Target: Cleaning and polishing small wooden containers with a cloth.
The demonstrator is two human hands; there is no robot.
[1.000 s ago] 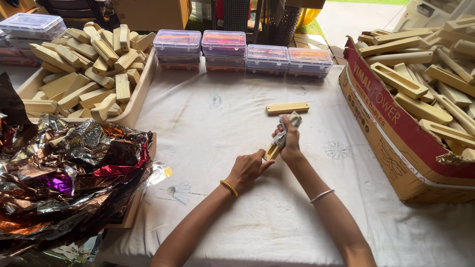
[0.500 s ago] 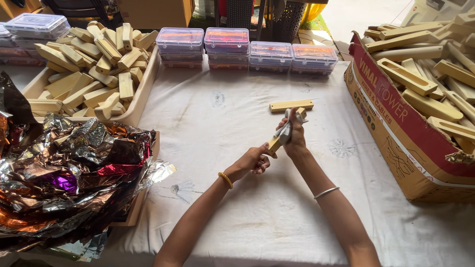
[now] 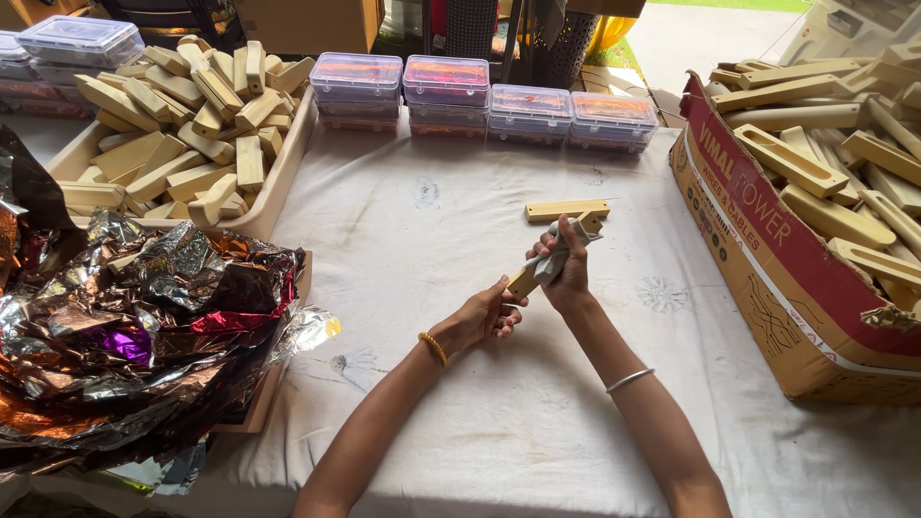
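The wooden block (image 3: 523, 281) sits above the middle of the counter (image 3: 460, 422), tilted, held at both ends. We see the left hand (image 3: 484, 317) with fingers closed around the block's lower end. The right hand (image 3: 566, 269) presses a grey cloth (image 3: 561, 251) against its upper end, fingers gripping both. Another wooden block (image 3: 566, 210) lies just beyond the right hand.

The block (image 3: 523, 281) looks like pale, matt bare wood; the rag (image 3: 556, 257) on it is soft grey cloth. The tablecloth (image 3: 460, 412) is matt white fabric, faintly printed. The foil (image 3: 134, 336) is crinkled and glossy, the box (image 3: 767, 288) dull cardboard.
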